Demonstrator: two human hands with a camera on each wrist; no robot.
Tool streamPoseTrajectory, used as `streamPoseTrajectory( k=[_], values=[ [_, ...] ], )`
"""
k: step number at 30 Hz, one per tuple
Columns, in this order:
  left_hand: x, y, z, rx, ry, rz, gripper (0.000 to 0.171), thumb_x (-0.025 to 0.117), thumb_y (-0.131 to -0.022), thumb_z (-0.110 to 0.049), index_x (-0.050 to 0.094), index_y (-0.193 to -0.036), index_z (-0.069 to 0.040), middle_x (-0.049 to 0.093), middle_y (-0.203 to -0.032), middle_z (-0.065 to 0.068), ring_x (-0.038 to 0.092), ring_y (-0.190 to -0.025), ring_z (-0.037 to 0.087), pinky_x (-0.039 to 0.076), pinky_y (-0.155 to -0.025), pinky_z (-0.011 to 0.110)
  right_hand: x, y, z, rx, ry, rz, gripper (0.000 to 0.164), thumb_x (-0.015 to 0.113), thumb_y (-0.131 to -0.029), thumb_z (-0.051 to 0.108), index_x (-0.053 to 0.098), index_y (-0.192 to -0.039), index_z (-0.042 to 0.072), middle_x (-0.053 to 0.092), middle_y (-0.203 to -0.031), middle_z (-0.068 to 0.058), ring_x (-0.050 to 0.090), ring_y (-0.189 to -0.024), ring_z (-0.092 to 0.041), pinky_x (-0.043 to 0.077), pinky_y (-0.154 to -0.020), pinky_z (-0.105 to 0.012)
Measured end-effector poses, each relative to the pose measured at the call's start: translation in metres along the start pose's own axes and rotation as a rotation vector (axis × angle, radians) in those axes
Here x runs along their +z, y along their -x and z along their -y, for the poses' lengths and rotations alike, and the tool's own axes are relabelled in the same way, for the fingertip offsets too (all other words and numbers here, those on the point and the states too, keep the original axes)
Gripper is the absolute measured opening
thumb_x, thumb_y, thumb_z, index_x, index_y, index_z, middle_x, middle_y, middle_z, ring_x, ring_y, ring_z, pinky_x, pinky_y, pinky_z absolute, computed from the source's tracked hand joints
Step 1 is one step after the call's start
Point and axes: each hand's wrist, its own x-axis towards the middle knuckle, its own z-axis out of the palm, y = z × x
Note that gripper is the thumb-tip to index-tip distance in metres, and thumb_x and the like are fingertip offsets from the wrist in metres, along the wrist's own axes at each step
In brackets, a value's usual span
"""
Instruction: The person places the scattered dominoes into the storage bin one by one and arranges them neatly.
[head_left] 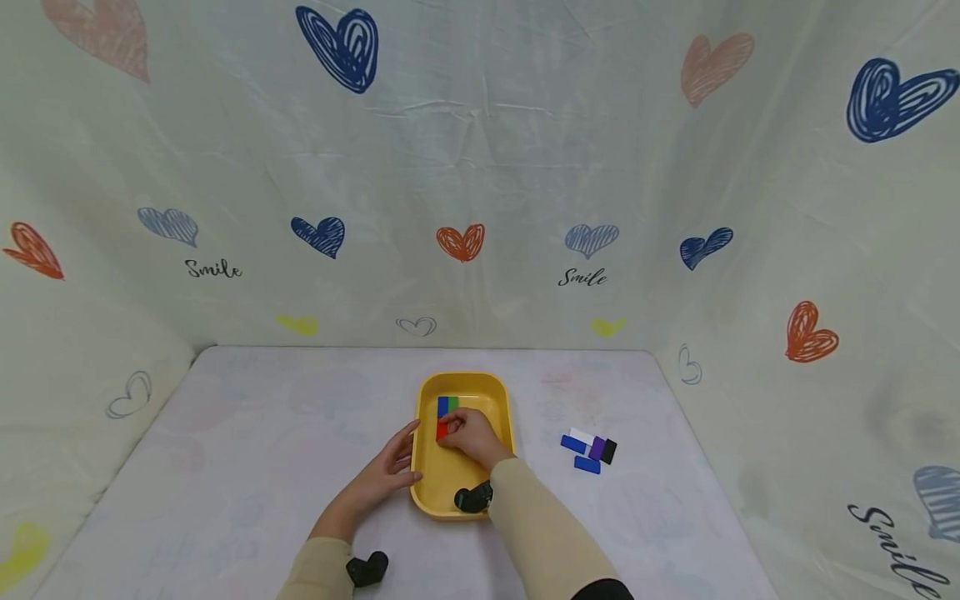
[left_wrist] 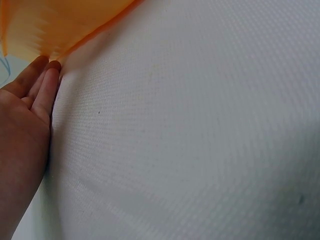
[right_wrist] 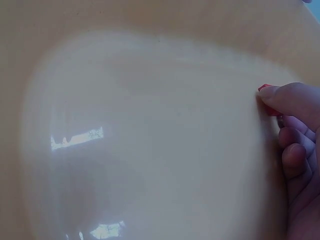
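A yellow tray (head_left: 435,483) stands on the table, its long side running away from me. Inside it, towards the upper left, a blue block (head_left: 443,404) and a green block (head_left: 453,403) lie side by side. Just below them, my right hand (head_left: 474,435) pinches a red block (head_left: 441,431) between thumb and fingers; the right wrist view shows the red block (right_wrist: 269,102) at the thumb tip, mostly covered. My left hand (head_left: 384,468) touches the tray's left side with its fingers fairly straight, as the left wrist view also shows at the tray wall (left_wrist: 85,30).
Right of the tray, a loose group lies on the table (head_left: 300,433): a white block (head_left: 581,435), two blue blocks (head_left: 587,465), a purple block (head_left: 597,448) and a black block (head_left: 609,452). A curtain with printed hearts (head_left: 461,242) encloses the back and sides.
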Motion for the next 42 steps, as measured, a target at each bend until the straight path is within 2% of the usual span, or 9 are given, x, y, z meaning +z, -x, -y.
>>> streamPoseTrajectory(
  k=[13,19,24,30,36,42],
  values=[
    [0.001,-0.001,0.001,-0.022,-0.026,-0.023,0.086,0.073,-0.087,-0.019,0.022,-0.156,-0.023,0.032,-0.152,0.022,0.038,-0.134,0.041,0.035,-0.107,0.053,-0.001,-0.002,-0.003,0.022,-0.019,0.012,0.026,0.08,-0.078,0.003,0.069,-0.102,0.004,0.057,-0.075,-0.002,0.051,-0.065,-0.014,0.047,-0.059,-0.021],
    [0.0,-0.001,-0.002,-0.022,-0.023,-0.013,0.086,0.073,-0.087,-0.018,0.021,-0.156,-0.023,0.03,-0.153,0.022,0.037,-0.135,0.041,0.034,-0.108,0.053,-0.002,-0.002,-0.001,0.017,-0.021,0.009,0.026,0.079,-0.078,0.004,0.07,-0.102,0.005,0.057,-0.074,-0.001,0.051,-0.064,-0.014,0.047,-0.059,-0.021],
    [0.001,-0.001,-0.003,-0.018,-0.014,-0.011,0.086,0.072,-0.087,-0.015,0.021,-0.156,-0.022,0.028,-0.154,0.024,0.036,-0.135,0.042,0.034,-0.108,0.053,-0.004,-0.001,0.006,0.007,0.002,0.013,0.026,0.079,-0.079,0.005,0.069,-0.103,0.005,0.058,-0.075,-0.001,0.052,-0.065,-0.013,0.047,-0.06,-0.022],
    [0.001,-0.001,0.001,-0.029,-0.006,-0.03,0.087,0.074,-0.086,-0.015,0.023,-0.155,-0.023,0.027,-0.154,0.024,0.037,-0.135,0.042,0.035,-0.107,0.052,-0.01,0.002,0.025,-0.027,0.01,0.032,0.03,0.078,-0.08,0.004,0.069,-0.109,0.004,0.059,-0.077,-0.003,0.054,-0.065,-0.015,0.05,-0.061,-0.022],
    [0.0,-0.003,0.006,0.0,-0.003,-0.021,0.087,0.074,-0.086,-0.015,0.022,-0.156,-0.021,0.028,-0.153,0.026,0.038,-0.134,0.043,0.035,-0.107,0.052,-0.02,0.01,0.034,-0.069,0.032,-0.024,0.034,0.078,-0.082,0.008,0.068,-0.114,0.002,0.06,-0.084,-0.001,0.05,-0.068,-0.016,0.047,-0.059,-0.023],
    [0.002,-0.003,0.006,-0.027,-0.001,-0.039,0.088,0.076,-0.084,-0.017,0.025,-0.155,-0.025,0.029,-0.153,0.024,0.039,-0.134,0.042,0.037,-0.106,0.051,-0.03,0.025,0.039,-0.083,0.038,-0.079,0.034,0.077,-0.084,0.012,0.068,-0.116,0.003,0.061,-0.09,-0.004,0.05,-0.073,-0.018,0.046,-0.06,-0.024]
  ],
)
